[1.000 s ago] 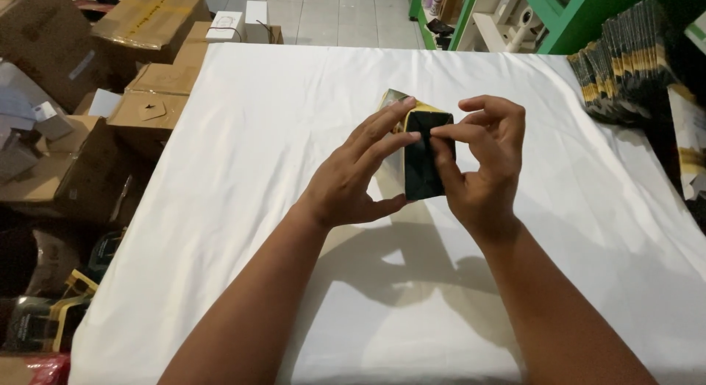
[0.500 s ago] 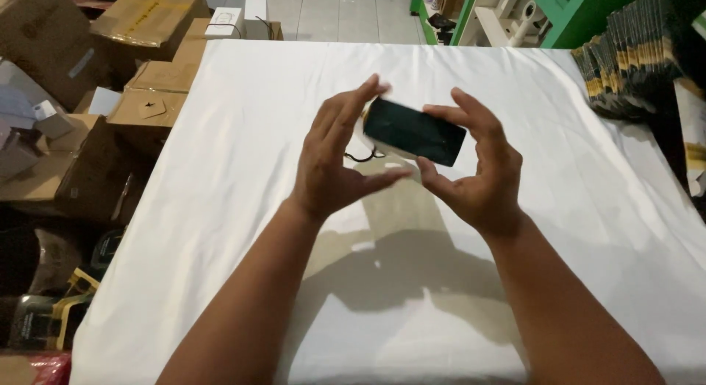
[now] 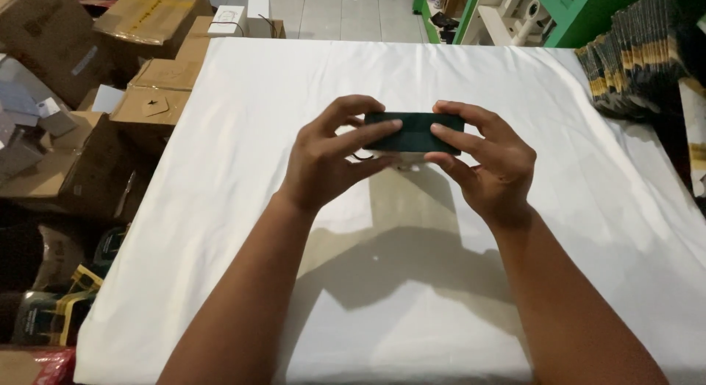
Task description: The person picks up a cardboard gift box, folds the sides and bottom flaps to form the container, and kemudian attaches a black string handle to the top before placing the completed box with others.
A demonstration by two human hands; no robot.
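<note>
Dark green and flat, the small rectangular case [image 3: 414,132] sits level, held up in the air above the middle of the white cloth-covered table [image 3: 220,230]. Left hand [image 3: 327,161] grips its left end, index finger laid across the face, thumb tucked under. Right hand [image 3: 485,161] clamps the right end the same way, fingers over the top, thumb below. Both hands closed firmly on it, long side running left to right. A thin dark cord [image 3: 360,158] loops out under the left fingers. Shadows of the arms fall on the cloth beneath. Off to the left, brown cardboard boxes [image 3: 140,32] are piled; at the far right, a stack of dark packets [image 3: 636,61] stands beside green shelving [image 3: 588,10].
</note>
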